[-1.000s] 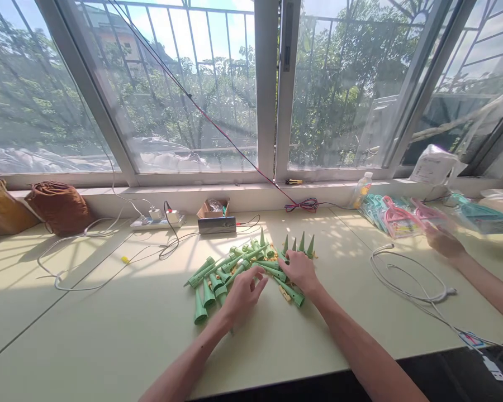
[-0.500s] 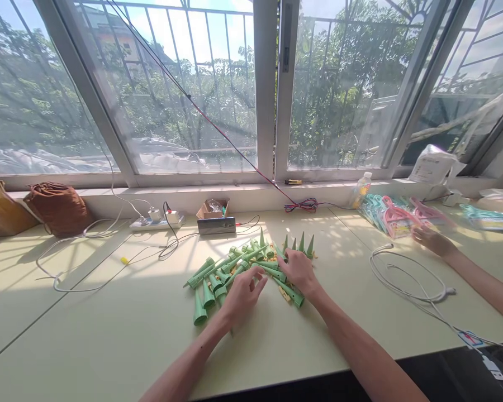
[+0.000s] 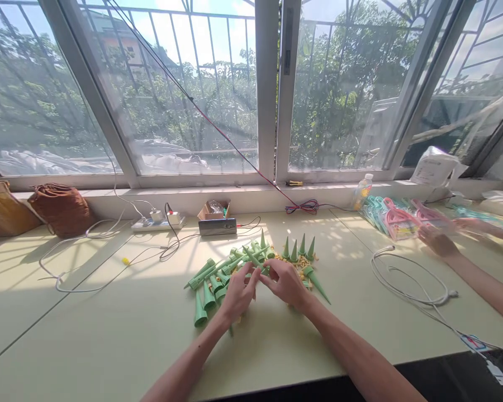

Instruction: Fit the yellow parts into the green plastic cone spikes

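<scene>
Both my hands meet above a pile of green plastic cone-shaped spikes [image 3: 199, 310]. The fingers of my left hand [image 3: 238, 293] are curled and closed, and whatever they hold is hidden. My right hand [image 3: 287, 282] pinches a green spike [image 3: 254, 257], whose narrow end points up and left between the two hands. Several spikes [image 3: 302, 244] stand upright on their wide ends behind my right hand. Small yellow pieces [image 3: 304, 262] are scattered among them. Another spike [image 3: 317, 285] lies at the right with its tip toward me.
A phone [image 3: 218, 226] leans before a small open carton [image 3: 213, 209]. A power strip [image 3: 157, 222] and cables are at the left. A coiled white cable [image 3: 411, 279] lies at the right. Beyond it, a co-worker's hands [image 3: 438, 243] touch packs of pink and teal hangers [image 3: 398, 218].
My right hand has moved left to meet my left hand, bringing a green spike. One spike now lies tip outward at the right. The co-worker's second hand has come into view.
</scene>
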Action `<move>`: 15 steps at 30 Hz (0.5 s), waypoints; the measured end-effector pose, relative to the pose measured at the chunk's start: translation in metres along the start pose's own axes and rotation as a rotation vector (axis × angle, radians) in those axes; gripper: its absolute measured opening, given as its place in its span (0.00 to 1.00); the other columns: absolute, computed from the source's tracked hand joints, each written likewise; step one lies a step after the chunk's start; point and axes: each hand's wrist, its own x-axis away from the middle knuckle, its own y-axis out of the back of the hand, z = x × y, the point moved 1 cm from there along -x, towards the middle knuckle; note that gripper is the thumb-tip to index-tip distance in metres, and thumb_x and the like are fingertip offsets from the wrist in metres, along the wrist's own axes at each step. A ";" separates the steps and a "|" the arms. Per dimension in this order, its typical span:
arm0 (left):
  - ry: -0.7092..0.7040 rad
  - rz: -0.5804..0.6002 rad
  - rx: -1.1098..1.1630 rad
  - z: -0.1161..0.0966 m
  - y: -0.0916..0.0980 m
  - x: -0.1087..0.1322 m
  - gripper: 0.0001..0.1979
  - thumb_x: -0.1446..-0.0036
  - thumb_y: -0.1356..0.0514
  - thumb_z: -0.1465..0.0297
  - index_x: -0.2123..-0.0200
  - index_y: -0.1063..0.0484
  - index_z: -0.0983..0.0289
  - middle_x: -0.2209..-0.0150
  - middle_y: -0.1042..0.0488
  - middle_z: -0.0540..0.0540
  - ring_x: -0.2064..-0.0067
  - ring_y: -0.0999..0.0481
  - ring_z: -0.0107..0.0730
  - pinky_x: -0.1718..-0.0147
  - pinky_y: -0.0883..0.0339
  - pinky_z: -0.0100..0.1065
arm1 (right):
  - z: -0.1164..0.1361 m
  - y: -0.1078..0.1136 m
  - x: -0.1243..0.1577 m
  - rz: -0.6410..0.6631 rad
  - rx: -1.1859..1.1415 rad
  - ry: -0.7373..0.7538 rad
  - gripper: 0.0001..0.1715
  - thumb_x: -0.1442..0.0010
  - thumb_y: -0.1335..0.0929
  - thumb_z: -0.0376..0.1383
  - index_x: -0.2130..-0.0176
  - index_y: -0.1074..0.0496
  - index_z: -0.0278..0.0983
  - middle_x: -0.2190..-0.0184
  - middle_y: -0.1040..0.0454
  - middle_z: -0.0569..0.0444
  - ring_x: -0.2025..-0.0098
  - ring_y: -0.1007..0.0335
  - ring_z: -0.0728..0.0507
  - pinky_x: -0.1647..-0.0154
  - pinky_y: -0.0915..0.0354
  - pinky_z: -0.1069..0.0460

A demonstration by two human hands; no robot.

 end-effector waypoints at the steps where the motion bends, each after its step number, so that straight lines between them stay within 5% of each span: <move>1: -0.003 0.009 0.009 0.000 0.000 0.000 0.18 0.38 0.47 0.53 0.66 0.34 0.63 0.67 0.25 0.53 0.82 0.32 0.23 0.86 0.41 0.26 | 0.000 0.000 0.000 0.013 -0.013 0.013 0.15 0.36 0.34 0.45 0.60 0.28 0.35 0.76 0.30 0.56 0.76 0.36 0.49 0.73 0.42 0.56; 15: 0.078 0.022 0.281 -0.001 -0.001 -0.001 0.19 0.38 0.47 0.54 0.54 0.37 0.63 0.70 0.30 0.49 0.82 0.31 0.24 0.90 0.40 0.24 | -0.003 0.000 0.000 -0.001 -0.166 -0.004 0.18 0.36 0.33 0.44 0.51 0.30 0.36 0.74 0.29 0.57 0.76 0.38 0.50 0.72 0.39 0.56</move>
